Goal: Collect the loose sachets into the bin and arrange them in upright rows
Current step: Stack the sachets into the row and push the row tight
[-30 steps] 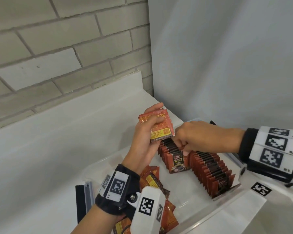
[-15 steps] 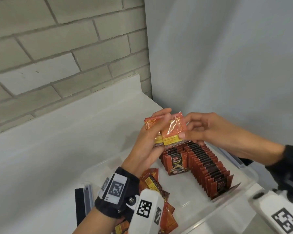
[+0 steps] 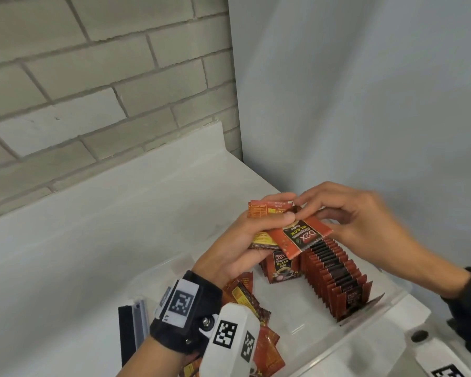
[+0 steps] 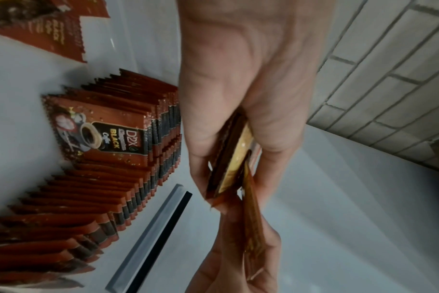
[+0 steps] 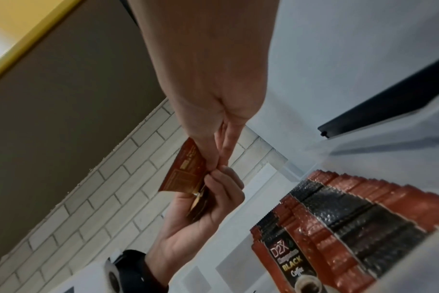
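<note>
My left hand grips a small stack of red-orange sachets above the clear bin. My right hand pinches one sachet at the front of that stack, printed face up and tilted. Edge-on in the left wrist view, the stack sits between thumb and fingers. In the right wrist view my right hand pinches the sachet. Inside the bin a long upright row stands beside a short row. Loose sachets lie in the bin's near left part, partly hidden by my left wrist.
A black and grey strip lies on the white counter left of the bin. A brick wall stands behind the counter. A plain white wall rises close behind the bin on the right.
My right hand has lifted from the upright row to the stack in my left hand and taken hold of its front sachet, which now shows its printed face.
</note>
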Motion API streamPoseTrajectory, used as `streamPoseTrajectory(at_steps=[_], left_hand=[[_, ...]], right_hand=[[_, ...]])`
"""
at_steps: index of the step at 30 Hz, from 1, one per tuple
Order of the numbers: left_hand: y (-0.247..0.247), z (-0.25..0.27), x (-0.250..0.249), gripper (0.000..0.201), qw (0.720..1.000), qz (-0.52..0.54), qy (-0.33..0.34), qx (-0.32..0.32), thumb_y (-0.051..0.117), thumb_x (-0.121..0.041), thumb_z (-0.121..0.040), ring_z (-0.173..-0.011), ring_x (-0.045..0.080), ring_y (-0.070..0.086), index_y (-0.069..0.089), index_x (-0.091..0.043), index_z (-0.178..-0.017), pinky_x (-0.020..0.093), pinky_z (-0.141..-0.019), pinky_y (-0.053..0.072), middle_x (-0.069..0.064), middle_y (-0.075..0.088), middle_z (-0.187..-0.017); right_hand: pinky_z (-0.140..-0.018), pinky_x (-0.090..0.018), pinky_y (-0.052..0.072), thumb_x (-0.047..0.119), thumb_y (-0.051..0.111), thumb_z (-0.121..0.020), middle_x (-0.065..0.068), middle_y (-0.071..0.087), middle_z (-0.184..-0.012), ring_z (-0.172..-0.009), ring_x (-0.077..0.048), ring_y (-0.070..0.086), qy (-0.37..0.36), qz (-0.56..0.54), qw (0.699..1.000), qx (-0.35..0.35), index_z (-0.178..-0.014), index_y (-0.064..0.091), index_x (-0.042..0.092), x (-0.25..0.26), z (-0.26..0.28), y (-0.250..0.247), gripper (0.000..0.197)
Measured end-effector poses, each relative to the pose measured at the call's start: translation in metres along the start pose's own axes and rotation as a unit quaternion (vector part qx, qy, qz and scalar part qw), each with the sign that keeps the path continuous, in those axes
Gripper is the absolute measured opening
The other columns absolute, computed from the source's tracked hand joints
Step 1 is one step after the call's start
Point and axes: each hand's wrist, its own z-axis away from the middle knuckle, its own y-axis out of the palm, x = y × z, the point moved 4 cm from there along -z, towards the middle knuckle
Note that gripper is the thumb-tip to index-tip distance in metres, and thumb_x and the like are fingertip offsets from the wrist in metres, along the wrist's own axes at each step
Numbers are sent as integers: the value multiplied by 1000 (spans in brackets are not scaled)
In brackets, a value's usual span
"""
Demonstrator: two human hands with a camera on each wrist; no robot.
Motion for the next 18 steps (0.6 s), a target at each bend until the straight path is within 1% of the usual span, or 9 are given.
streamPoseTrajectory(at_steps=[2,4,6,8,10,12,13,15,18], left_hand=[[-1,-1,1,45,1000,-6,2,0,67,-8,-79,-103,25,65,61,-13,-123,34,-88,53,13,68,-111],[0,-1,0,44,1000,1,16,-1,69,-6,-78,-102,25,66,63,-13,-121,32,-85,55,12,69,-111],[0,-2,-2,45,999,15,35,-11,66,-5,-75,-100,24,68,63,-14,-119,32,-85,56,12,69,-113],[-2,-3,-5,48,997,36,59,-27,65,-5,-73,-99,23,68,62,-14,-120,33,-86,55,14,67,-117],[-3,-3,-8,47,994,59,80,-40,64,-4,-73,-98,23,67,62,-14,-119,34,-88,54,13,67,-114],[-4,-3,-9,46,992,73,94,-44,64,-3,-74,-100,25,66,62,-14,-118,36,-89,53,13,66,-111],[-5,-3,-10,46,991,76,98,-45,65,-2,-74,-101,26,66,62,-14,-118,37,-89,53,13,67,-110],[-5,-3,-10,45,990,76,108,-41,66,0,-74,-100,26,66,63,-15,-116,37,-88,54,11,68,-106],[-4,-3,-11,43,989,76,120,-44,69,1,-74,-102,29,64,64,-16,-114,39,-89,52,13,66,-106]], right_hand=[[-84,-20,54,6,70,-76,2,67,-107,-99,-11,67,3,4,1000,8,-90,75,12,-1,1,-1,16],[-86,-21,54,4,70,-77,4,67,-109,-104,-11,65,33,-13,999,27,-94,74,15,-5,2,-2,20],[-89,-22,53,2,71,-76,6,67,-110,-107,-12,65,109,-83,989,55,-106,66,22,-12,4,-1,36],[-90,-23,52,-4,74,-72,6,66,-115,-108,-13,65,193,-172,962,90,-118,53,23,-16,9,3,57],[-92,-25,51,8,83,-67,5,67,-117,-107,-13,66,247,-195,941,128,-124,46,26,-17,15,9,70],[-93,-28,51,23,85,-67,3,69,-114,-104,-13,67,275,-189,933,137,-125,50,28,-16,18,15,67],[-93,-29,51,27,84,-70,0,70,-112,-104,-15,67,279,-195,932,126,-125,54,27,-15,18,18,62],[-91,-29,54,25,76,-74,-6,72,-108,-101,-19,69,286,-227,927,87,-121,60,21,-15,14,21,50],[-82,-28,57,16,70,-75,-14,73,-100,-95,-24,71,296,-255,919,47,-116,64,9,-19,7,21,42]])
